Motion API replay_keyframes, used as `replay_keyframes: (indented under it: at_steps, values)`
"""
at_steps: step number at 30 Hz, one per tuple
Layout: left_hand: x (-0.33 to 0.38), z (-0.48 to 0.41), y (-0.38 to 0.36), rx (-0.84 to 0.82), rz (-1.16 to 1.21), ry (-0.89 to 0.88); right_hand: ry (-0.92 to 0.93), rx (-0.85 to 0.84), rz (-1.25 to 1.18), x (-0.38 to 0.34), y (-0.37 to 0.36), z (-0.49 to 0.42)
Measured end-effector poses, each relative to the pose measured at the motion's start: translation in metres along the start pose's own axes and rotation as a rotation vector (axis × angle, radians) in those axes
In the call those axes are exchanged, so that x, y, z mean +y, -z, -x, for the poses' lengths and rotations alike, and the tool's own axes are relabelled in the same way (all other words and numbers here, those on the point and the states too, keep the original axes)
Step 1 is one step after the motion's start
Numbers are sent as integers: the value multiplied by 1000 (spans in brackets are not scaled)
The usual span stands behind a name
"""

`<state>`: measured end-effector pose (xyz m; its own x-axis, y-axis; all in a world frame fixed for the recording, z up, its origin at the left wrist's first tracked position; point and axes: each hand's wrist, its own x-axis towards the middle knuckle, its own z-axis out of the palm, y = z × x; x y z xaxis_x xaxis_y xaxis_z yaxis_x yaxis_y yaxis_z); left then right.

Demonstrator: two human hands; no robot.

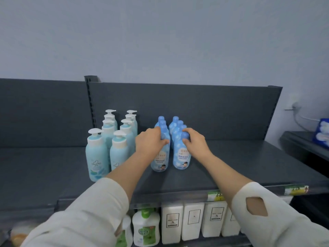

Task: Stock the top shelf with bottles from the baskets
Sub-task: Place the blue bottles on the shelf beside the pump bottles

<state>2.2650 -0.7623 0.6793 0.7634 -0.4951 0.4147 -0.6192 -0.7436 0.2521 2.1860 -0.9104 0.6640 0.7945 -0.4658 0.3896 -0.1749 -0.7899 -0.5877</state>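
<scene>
Top shelf [231,163] of dark grey, matt metal, with an upright back panel [195,104] of the same finish, set against a plain pale grey-blue wall [160,32]. At far right a white wall socket with a cable [296,106] sits above a neighbouring dark ledge, which carries a blue-and-white package [322,131]. On the top shelf, left of centre, two files of light blue plastic bottles [175,120] run from the front toward the back panel. Their bodies are rounded, with domed blue caps and white cloud-patterned labels bearing a small cartoon figure near the base. The left hand [148,142] is curled round the neck of the front left blue bottle [159,163]. The right hand [195,142] is curled over the cap and shoulder of the front right blue bottle [181,155]. Both grasped bottles stand upright on the shelf, just beside each other. Immediately to their left stand two files of pale teal pump bottles [97,154], smooth and glossy, with white dispenser heads and cream collars. Both forearms emerge from cream fabric sleeves [89,211] — the right one has an oval opening. The shelf's front edge carries green-and-yellow price labels [295,189]. On the lower shelf stand white rectangular containers [171,221] with black-framed labels and a white soap bottle with a green label [146,227].
</scene>
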Motion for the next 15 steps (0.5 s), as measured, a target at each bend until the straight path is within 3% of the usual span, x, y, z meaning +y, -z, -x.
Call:
replay_keyframes:
  at_steps: [15]
  values:
    - [0,-5,-11,-22,-34,31,-13,-55,-15,10,-3,2]
